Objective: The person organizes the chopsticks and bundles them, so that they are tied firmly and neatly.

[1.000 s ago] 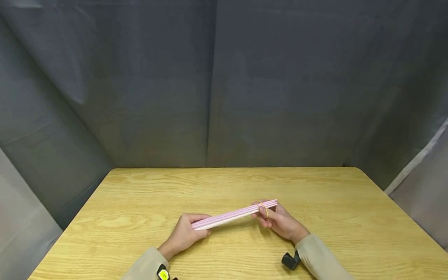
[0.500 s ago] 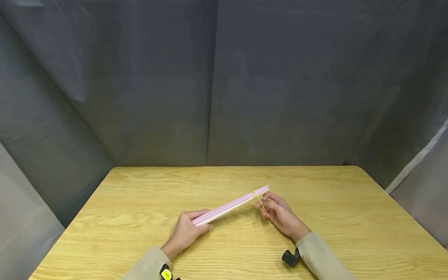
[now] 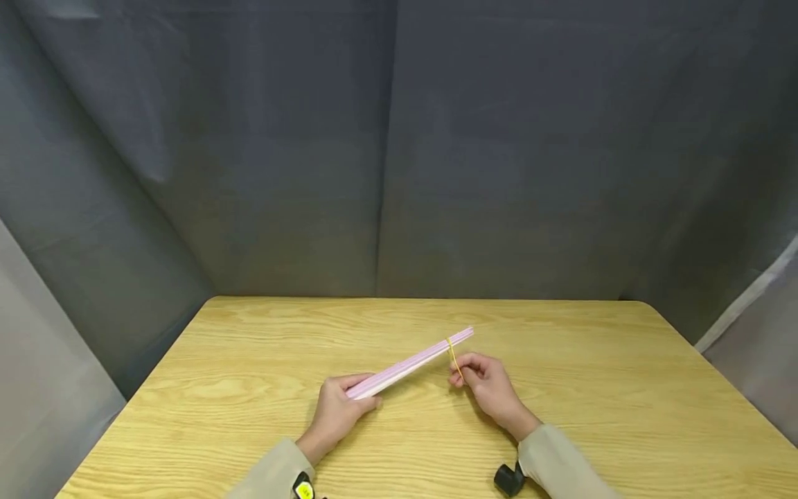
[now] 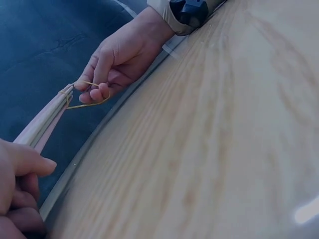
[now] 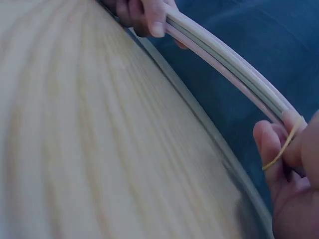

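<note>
A bundle of slim pink and white sticks (image 3: 405, 368) slants up to the right above the table in the head view. My left hand (image 3: 337, 410) grips its lower end between thumb and fingers. Near the far end, a yellow rubber band (image 3: 454, 355) loops around the sticks. From there it stretches down to my right hand (image 3: 492, 394), whose curled fingers hold the other end of the loop. The left wrist view shows the band (image 4: 87, 105) drawn out between the stick ends and the right fingers (image 4: 102, 92).
A wooden table (image 3: 249, 346) lies beneath both hands, with rounded far corners. Grey curtains (image 3: 299, 152) hang behind it and at the sides. A black wrist camera (image 3: 509, 478) sticks out beside the right sleeve.
The right hand has come off the stick ends and moved down, drawing the rubber band away from the bundle. The bundle's far end has risen and shifted left; the left hand keeps its grip.
</note>
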Action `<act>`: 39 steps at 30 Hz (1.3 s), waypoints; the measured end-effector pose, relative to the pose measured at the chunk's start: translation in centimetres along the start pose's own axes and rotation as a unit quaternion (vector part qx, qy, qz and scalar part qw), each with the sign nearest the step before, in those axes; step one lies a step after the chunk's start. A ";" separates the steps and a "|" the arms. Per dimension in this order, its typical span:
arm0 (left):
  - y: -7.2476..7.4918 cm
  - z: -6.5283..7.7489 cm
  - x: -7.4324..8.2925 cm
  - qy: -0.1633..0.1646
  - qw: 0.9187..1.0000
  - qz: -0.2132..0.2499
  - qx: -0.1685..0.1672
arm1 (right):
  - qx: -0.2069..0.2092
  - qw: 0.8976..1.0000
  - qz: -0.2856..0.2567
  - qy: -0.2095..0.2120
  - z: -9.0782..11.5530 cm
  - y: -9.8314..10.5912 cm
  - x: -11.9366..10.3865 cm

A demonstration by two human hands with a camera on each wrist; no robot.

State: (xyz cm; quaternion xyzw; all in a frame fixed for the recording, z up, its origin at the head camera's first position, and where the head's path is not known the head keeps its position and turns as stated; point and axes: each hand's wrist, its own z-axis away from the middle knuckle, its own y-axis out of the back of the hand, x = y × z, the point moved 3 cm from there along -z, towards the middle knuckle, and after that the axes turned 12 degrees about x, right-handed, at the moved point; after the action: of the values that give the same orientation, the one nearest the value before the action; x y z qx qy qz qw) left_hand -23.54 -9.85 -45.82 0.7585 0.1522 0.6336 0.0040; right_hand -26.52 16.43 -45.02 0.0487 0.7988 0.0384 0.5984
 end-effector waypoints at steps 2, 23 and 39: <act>-0.1 0.1 -0.1 0.008 1.000 -0.001 -0.007 | -0.004 0.999 0.024 0.030 0.2 -0.2 -0.2; -1.2 2.5 2.2 0.167 0.981 0.084 -0.047 | -0.086 0.982 -0.028 0.166 0.8 -0.5 -1.2; -1.4 2.5 2.0 -0.002 0.999 -0.004 0.037 | 0.074 0.928 -0.315 -0.186 1.8 -2.4 -1.9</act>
State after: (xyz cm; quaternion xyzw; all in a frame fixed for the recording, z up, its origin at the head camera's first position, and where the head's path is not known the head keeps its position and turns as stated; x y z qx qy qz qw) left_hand -21.15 -7.61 -44.65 0.7587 0.1787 0.6260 -0.0214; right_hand -24.29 13.87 -43.98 -0.1550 0.6477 -0.2212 0.7124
